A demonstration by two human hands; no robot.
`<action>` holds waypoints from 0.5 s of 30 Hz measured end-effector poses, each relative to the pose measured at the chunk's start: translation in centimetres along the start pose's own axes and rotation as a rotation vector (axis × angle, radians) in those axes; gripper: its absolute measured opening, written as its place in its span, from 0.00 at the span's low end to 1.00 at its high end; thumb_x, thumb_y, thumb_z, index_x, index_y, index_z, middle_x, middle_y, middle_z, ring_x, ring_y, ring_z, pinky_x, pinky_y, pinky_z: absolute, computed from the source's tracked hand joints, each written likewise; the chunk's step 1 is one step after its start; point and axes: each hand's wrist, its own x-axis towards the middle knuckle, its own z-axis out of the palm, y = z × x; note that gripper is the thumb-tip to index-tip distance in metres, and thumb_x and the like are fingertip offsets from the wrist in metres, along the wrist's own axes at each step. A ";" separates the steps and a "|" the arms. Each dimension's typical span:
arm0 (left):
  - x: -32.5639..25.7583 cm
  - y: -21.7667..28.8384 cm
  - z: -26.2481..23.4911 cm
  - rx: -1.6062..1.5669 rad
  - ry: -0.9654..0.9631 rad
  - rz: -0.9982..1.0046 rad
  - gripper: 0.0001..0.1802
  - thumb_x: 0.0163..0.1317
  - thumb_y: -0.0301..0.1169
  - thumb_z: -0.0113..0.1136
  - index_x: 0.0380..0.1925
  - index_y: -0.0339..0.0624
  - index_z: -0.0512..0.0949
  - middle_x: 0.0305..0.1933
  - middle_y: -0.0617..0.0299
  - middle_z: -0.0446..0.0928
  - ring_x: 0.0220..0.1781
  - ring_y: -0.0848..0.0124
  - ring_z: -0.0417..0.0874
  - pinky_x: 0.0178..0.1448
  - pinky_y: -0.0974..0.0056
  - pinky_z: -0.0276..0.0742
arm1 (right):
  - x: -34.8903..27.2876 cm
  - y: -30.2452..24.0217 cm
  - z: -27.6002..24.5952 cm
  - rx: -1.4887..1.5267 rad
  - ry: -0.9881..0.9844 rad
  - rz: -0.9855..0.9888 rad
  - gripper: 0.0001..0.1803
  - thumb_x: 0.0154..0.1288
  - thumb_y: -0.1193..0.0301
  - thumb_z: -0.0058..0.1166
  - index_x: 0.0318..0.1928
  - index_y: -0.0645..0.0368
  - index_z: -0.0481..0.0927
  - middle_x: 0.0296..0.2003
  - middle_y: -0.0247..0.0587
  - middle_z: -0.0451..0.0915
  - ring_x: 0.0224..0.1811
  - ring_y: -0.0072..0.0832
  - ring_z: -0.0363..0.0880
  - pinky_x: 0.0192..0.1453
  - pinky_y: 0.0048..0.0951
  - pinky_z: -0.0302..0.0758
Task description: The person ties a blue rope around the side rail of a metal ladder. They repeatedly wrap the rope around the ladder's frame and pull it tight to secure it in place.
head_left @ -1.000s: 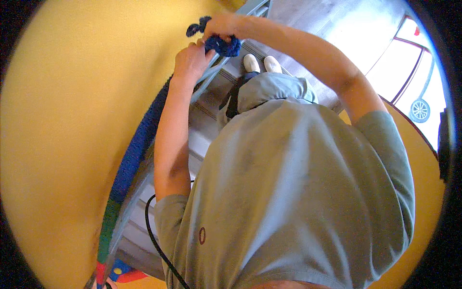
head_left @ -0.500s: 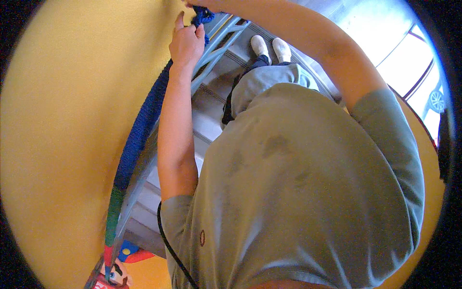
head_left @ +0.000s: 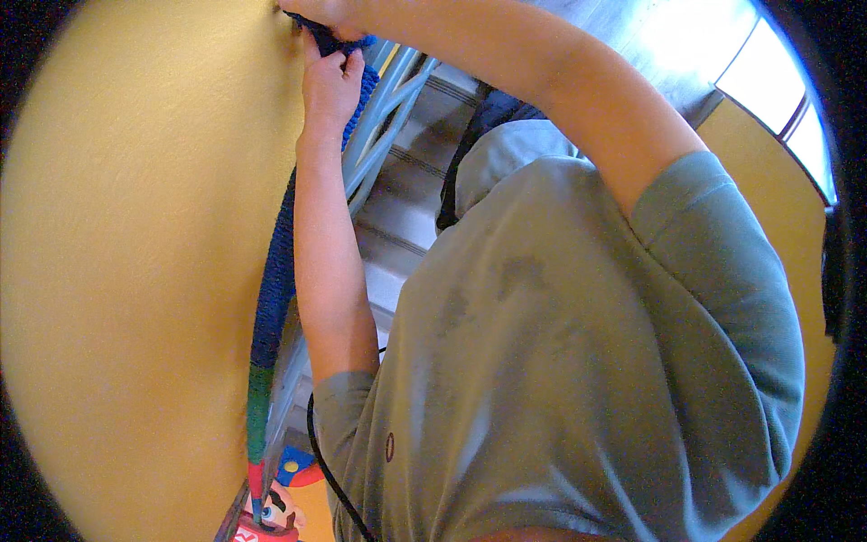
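Both hands worked the top of a blue knitted strip (head_left: 275,289) against the yellow wall (head_left: 135,271). The left hand (head_left: 330,86) clenched its upper end at twelve o'clock; the right hand (head_left: 316,11) pinched it above. The strip hung toward six o'clock beside a stepladder (head_left: 388,117). Fixing appeared underway; firm pressure seemed needed.

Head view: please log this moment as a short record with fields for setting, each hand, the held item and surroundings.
setting: person on a grey stepladder beside a yellow wall
left hand: left hand raised, fingers on the blue knitted strip near the wall
right hand: right hand at the frame's top edge, on the strip's upper end; grip partly cut off
held item: long strip, mostly blue, turning green then red at its lower end, hanging along the wall
surroundings: black cable by the grey shirt; bright window at right
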 end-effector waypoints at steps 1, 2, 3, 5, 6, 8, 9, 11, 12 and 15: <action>0.1 0.1 -0.2 -0.016 -0.008 -0.005 0.18 0.57 0.38 0.60 0.31 0.28 0.80 0.67 0.34 0.54 0.67 0.42 0.58 0.63 0.53 0.66 | -0.5 0.0 -0.1 -0.007 -0.001 -0.007 0.28 0.63 0.46 0.38 0.30 0.58 0.79 0.27 0.43 0.79 0.29 0.39 0.77 0.33 0.42 0.73; 0.1 0.1 -0.3 -0.012 -0.012 -0.005 0.18 0.57 0.38 0.60 0.31 0.28 0.80 0.67 0.34 0.54 0.66 0.42 0.59 0.62 0.54 0.67 | -0.7 0.2 -0.1 -0.027 0.000 -0.017 0.27 0.63 0.47 0.39 0.30 0.58 0.79 0.27 0.44 0.79 0.29 0.39 0.77 0.33 0.42 0.73; 0.3 0.4 -0.5 -0.008 -0.017 -0.003 0.19 0.57 0.38 0.60 0.31 0.28 0.80 0.67 0.34 0.54 0.66 0.43 0.60 0.62 0.54 0.67 | -1.1 0.1 0.0 -0.053 0.001 -0.039 0.27 0.63 0.47 0.40 0.30 0.59 0.79 0.27 0.46 0.79 0.29 0.40 0.77 0.34 0.42 0.73; 0.2 0.8 -0.6 -0.018 0.020 -0.006 0.18 0.56 0.38 0.61 0.31 0.28 0.80 0.65 0.34 0.57 0.63 0.44 0.64 0.57 0.56 0.72 | -1.5 0.0 0.4 -0.101 -0.002 -0.054 0.26 0.62 0.49 0.41 0.30 0.60 0.78 0.27 0.48 0.79 0.30 0.42 0.77 0.34 0.42 0.73; 0.0 1.0 -0.5 -0.006 0.031 -0.017 0.18 0.56 0.37 0.61 0.31 0.28 0.80 0.64 0.34 0.58 0.61 0.44 0.66 0.54 0.56 0.74 | -1.8 -0.1 0.6 -0.145 0.002 -0.070 0.25 0.62 0.50 0.41 0.30 0.61 0.78 0.27 0.49 0.78 0.30 0.42 0.77 0.34 0.42 0.73; -0.3 1.6 -0.7 0.096 0.086 0.046 0.17 0.56 0.37 0.61 0.29 0.29 0.80 0.55 0.36 0.67 0.53 0.47 0.73 0.46 0.56 0.76 | -2.6 -0.5 1.2 -0.297 0.017 -0.126 0.25 0.62 0.52 0.42 0.30 0.63 0.78 0.27 0.51 0.78 0.31 0.44 0.77 0.34 0.42 0.73; -0.5 1.9 -0.7 0.149 0.133 0.110 0.16 0.55 0.37 0.60 0.28 0.30 0.79 0.50 0.37 0.72 0.48 0.48 0.76 0.42 0.56 0.76 | -3.3 -0.7 1.4 -0.418 0.036 -0.174 0.24 0.62 0.52 0.43 0.30 0.63 0.78 0.27 0.52 0.78 0.31 0.45 0.77 0.35 0.42 0.73; -0.6 2.4 -1.2 0.116 0.051 -0.032 0.15 0.56 0.37 0.59 0.26 0.31 0.79 0.37 0.40 0.75 0.39 0.48 0.78 0.37 0.54 0.75 | -5.3 -0.6 1.3 -0.750 0.139 -0.349 0.23 0.61 0.54 0.44 0.30 0.65 0.77 0.27 0.54 0.78 0.31 0.46 0.77 0.35 0.42 0.73; -0.6 2.3 -1.9 0.098 0.025 -0.085 0.15 0.56 0.37 0.58 0.25 0.32 0.78 0.31 0.42 0.77 0.34 0.48 0.78 0.35 0.53 0.74 | -6.7 -0.3 1.0 -0.910 0.231 -0.470 0.23 0.61 0.55 0.44 0.30 0.65 0.77 0.27 0.55 0.78 0.32 0.47 0.78 0.35 0.42 0.73; -0.1 3.1 -2.4 0.136 -0.095 -0.197 0.12 0.57 0.33 0.55 0.30 0.32 0.77 0.36 0.40 0.77 0.37 0.43 0.78 0.42 0.50 0.74 | -11.8 1.8 -1.1 -0.983 0.602 -0.731 0.21 0.60 0.57 0.46 0.30 0.67 0.77 0.27 0.59 0.77 0.33 0.50 0.78 0.36 0.42 0.73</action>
